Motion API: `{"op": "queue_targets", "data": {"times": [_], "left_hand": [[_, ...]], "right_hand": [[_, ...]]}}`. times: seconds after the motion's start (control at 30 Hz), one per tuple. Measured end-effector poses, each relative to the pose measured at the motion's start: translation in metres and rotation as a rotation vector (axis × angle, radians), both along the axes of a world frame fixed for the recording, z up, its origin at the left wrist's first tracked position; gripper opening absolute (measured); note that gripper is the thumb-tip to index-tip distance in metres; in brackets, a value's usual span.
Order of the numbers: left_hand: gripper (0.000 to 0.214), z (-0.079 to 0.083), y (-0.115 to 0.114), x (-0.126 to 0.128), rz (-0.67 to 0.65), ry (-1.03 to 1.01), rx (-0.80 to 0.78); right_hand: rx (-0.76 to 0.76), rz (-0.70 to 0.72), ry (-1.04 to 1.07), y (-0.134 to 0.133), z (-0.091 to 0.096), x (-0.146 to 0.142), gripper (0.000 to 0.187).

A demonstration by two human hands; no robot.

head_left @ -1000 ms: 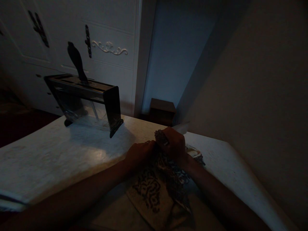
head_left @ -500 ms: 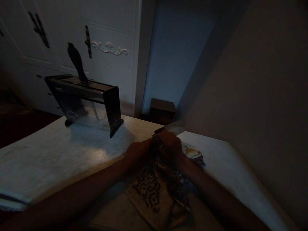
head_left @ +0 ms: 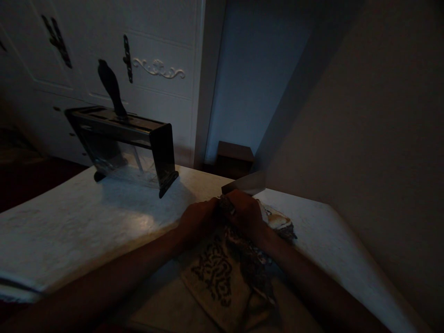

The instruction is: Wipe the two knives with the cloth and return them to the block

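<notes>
A broad knife blade (head_left: 248, 183) juts out to the right behind my hands, above the table's far edge. My left hand (head_left: 200, 218) is closed in a fist against my right hand and appears to grip the knife, though its handle is hidden. My right hand (head_left: 246, 210) is wrapped round a bunched cloth (head_left: 217, 273) just below the blade. Brown with a dark scroll pattern, the cloth hangs from my fists toward me; a lighter, frayed part sticks out to the right of my right wrist. Contact between cloth and blade is hidden by my fingers.
On the pale table (head_left: 76, 217) at left stands a clear-sided knife block (head_left: 130, 162) with a black frame; a black handle (head_left: 111, 88) rises from its slot. White cupboards (head_left: 159, 106) stand behind, a dark box (head_left: 236, 155) beyond the table, and a wall at right.
Hardly anything differs: both hands keep the same grip, with the blade and cloth shifted very slightly.
</notes>
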State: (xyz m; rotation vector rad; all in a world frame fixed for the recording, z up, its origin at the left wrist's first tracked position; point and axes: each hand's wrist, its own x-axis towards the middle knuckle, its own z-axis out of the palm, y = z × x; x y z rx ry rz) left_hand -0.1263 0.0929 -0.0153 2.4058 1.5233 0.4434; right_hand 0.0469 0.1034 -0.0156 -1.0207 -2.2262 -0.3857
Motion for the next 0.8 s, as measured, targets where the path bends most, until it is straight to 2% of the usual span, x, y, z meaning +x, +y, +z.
{"op": "queue_targets", "data": {"times": [0.27,0.8], "left_hand": [[0.021,-0.0003,0.0010,-0.0005,0.019,-0.028,-0.014],[0.019,0.0045,0.0010,-0.0020,0.008,-0.078,-0.060]], "right_hand": [[-0.039,-0.029,-0.008,-0.0005,-0.0020,0.0006,0.009],[-0.044,0.022,0.010,-0.0016,-0.0001,0.0014,0.005]]}}
